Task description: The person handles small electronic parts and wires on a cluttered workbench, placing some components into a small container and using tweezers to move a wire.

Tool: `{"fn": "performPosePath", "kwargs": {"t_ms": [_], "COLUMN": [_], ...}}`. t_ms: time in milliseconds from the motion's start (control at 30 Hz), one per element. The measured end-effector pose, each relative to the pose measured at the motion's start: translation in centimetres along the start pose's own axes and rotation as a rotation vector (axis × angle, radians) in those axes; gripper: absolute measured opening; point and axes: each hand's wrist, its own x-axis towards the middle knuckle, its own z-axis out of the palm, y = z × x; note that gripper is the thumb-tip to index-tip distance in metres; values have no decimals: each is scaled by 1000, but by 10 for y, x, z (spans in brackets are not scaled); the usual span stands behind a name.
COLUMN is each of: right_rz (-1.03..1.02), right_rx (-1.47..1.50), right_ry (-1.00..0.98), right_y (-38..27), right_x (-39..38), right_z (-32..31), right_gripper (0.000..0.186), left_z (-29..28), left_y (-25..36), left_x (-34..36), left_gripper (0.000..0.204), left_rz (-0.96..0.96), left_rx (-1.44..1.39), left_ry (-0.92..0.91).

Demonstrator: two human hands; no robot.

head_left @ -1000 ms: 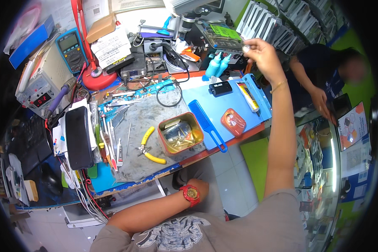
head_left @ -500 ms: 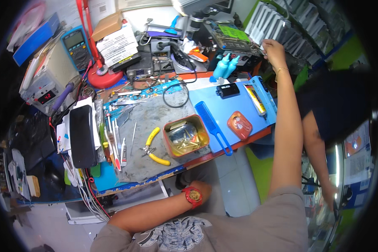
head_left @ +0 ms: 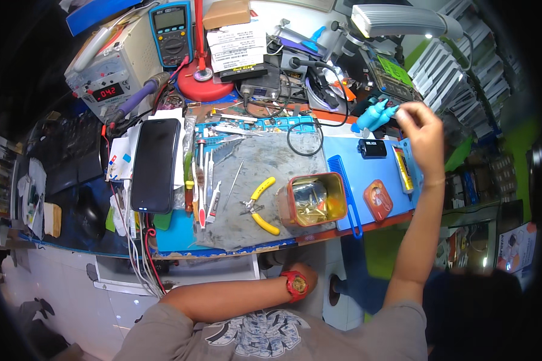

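Observation:
My right hand (head_left: 423, 135) is raised over the right end of the bench, beside two light-blue squeeze bottles (head_left: 376, 114). Its fingers curl together, and whatever they may hold is hidden. Under the bench's front edge, my left hand (head_left: 306, 274) rests close to my body, past a red wristwatch (head_left: 297, 286); its fingers do not show. Nearest to it on the bench are a square tin (head_left: 288, 207) with small parts and a clear bag inside, and yellow-handled cutters (head_left: 261, 204). A blue comb (head_left: 345, 186) lies right of the tin.
A black phone (head_left: 155, 165) lies left, beside brushes and a tweezers-like tool. Behind stand a power supply (head_left: 111, 78), a multimeter (head_left: 173, 36) and a red lamp base (head_left: 205, 84). On the blue mat (head_left: 367, 174) lie a red case (head_left: 378, 200) and a yellow tube (head_left: 403, 170).
My right hand has drawn back from the rack at the far right toward the bench. The view has turned right-to-left, so bench things appear farther right. My left arm stays folded.

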Motion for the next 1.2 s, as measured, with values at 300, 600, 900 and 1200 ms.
{"fn": "performPosePath", "kwargs": {"t_ms": [300, 600, 900, 1200], "right_rz": [-254, -589, -452, -88], "right_rx": [-95, -447, -464, -334], "right_ry": [-632, -647, -583, -362], "right_y": [-42, -28, -8, 5], "right_x": [-14, 21, 21, 57], "right_z": [81, 173, 163, 146], "right_gripper": [15, 23, 39, 23], "left_z": [-2, 25, 14, -4], "left_y": [-1, 3, 7, 7], "left_x": [2, 32, 28, 13], "left_gripper": [26, 42, 48, 48], "left_rz": [85, -93, -96, -4], "left_rx": [2, -31, 12, 6], "left_ry": [-76, -123, -156, -173]}}
